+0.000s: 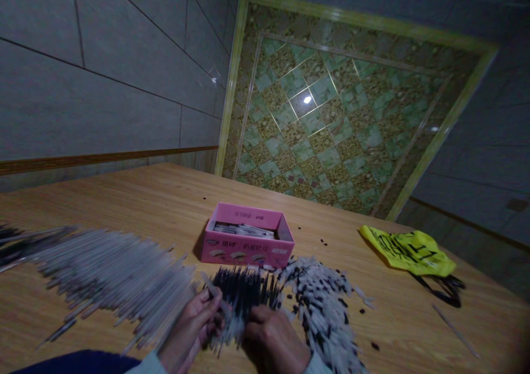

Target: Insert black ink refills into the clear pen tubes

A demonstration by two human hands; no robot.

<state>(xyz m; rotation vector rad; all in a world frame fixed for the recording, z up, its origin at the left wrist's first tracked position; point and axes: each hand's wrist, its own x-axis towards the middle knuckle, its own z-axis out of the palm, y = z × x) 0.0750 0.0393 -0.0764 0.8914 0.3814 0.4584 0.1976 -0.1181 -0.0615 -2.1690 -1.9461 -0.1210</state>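
Observation:
My left hand (201,313) is closed on a whitish translucent pen barrel (210,286), its fingers pinched around the middle. Just to its right lies a heap of thin, dark-tipped pen refills (244,288). My right hand (271,332) rests at the near side of that heap, fingers curled down; whatever is in them is hidden. Beyond both hands stands a pink cardboard box (247,254) with pale sticks (244,230) inside. A wide pile of clear pen barrels (120,280) spreads out at the left. On the right is a mound of white pen caps (323,308) mixed with small black plugs.
A yellow bag (408,251) with black straps (443,291) lies on the wooden table (136,197) at the right. One loose thin stick (455,330) is near it. Dark pens (16,244) lie at the far left. Small black bits are scattered about. Tiled walls surround the table.

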